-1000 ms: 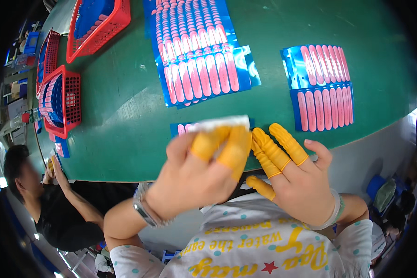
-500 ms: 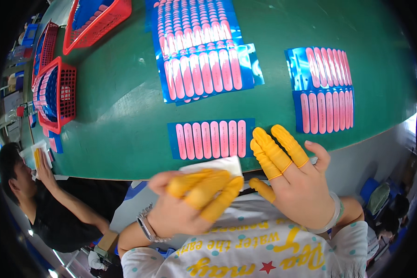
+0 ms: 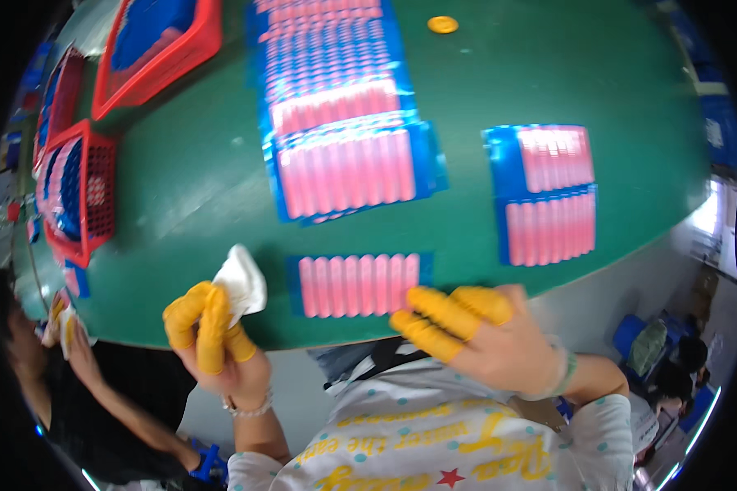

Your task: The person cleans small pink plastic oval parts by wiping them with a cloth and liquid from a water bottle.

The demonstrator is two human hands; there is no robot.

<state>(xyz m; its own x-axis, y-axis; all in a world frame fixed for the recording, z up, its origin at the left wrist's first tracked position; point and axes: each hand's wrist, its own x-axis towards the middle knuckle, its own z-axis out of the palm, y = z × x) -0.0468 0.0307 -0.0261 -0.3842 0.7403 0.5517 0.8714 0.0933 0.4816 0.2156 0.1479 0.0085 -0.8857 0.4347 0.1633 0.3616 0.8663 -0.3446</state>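
Observation:
In front of me on the green table lies a blue sheet (image 3: 296,286) bearing a row of pink strips (image 3: 356,286) with rounded ends. The yellow-capped fingers of my right hand (image 3: 487,340) are stretched out and rest on the right end of that sheet. To the left of the sheet, my left hand (image 3: 225,344), also in yellow finger cots, grips a folded white cloth (image 3: 246,282) just above the table edge. The cloth is apart from the sheet.
A long overlapping stack of similar pink-and-blue sheets (image 3: 348,176) lies beyond. Two more sheets (image 3: 551,225) are at the right. Red baskets (image 3: 98,188) with sheets stand at the left, near a co-worker's hands (image 3: 74,335). A small yellow ring-like thing (image 3: 442,24) lies far back.
My left hand has moved left with the white cloth, off the near edge of the sheet. My right hand has shifted left onto the sheet's right end. The whole view has tilted slightly.

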